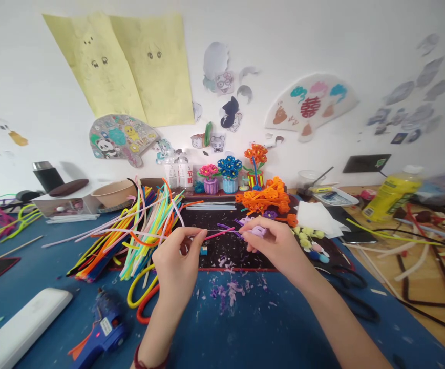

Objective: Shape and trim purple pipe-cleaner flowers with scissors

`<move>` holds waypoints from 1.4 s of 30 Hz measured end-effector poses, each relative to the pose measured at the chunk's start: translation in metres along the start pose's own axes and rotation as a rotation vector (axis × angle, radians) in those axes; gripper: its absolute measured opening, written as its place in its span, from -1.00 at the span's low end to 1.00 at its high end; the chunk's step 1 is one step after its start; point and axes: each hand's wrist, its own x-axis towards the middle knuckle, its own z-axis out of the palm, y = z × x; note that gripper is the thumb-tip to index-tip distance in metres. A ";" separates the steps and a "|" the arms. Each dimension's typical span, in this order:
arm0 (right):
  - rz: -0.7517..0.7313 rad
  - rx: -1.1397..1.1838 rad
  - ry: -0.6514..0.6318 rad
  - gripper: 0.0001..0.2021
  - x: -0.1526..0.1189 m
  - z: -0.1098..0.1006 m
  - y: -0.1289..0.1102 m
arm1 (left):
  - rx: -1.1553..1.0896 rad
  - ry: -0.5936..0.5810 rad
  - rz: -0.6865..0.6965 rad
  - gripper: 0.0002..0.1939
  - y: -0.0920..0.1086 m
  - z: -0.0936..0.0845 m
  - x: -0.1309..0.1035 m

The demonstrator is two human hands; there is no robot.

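Thumb and index finger of my left hand [179, 261] are pinched on one end of a thin pale strand, which stretches across to my right hand [274, 243]. Between the fingers of my right hand is a looped, light-purple pipe cleaner piece [258, 231], partly covered by them. A pink pipe cleaner [220, 234] lies close by the left fingertips; whether they touch it I cannot tell. Purple fluff scraps [228, 292] are scattered on the blue tabletop and the dark mat [214, 260] below the hands.
Bundles of coloured pipe cleaners [145, 230] lie left. A blue glue gun [103, 330] and white case [22, 330] are nearer. Orange pipe cleaner flowers [270, 197], small potted flowers [230, 174] and black scissors [355, 294] surround the mat. A yellow bottle [393, 195] stands right.
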 end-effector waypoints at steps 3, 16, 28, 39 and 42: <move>0.006 0.012 -0.018 -0.89 -0.001 0.000 -0.002 | -0.017 0.021 0.003 -0.91 0.000 -0.001 0.000; 0.015 0.091 0.032 -0.86 -0.002 -0.001 -0.006 | -0.102 0.061 -0.047 -0.95 0.001 -0.002 0.002; -0.005 0.549 0.049 -0.35 -0.001 -0.001 -0.003 | -0.269 -0.207 -0.318 -0.79 -0.003 0.004 0.002; -0.008 0.658 0.189 -0.77 0.002 0.011 0.000 | -0.480 -0.423 -0.450 -0.73 0.014 0.019 -0.014; -0.034 0.559 0.267 -0.80 0.002 0.011 0.002 | -0.394 -0.473 -0.382 -0.74 0.011 0.021 -0.014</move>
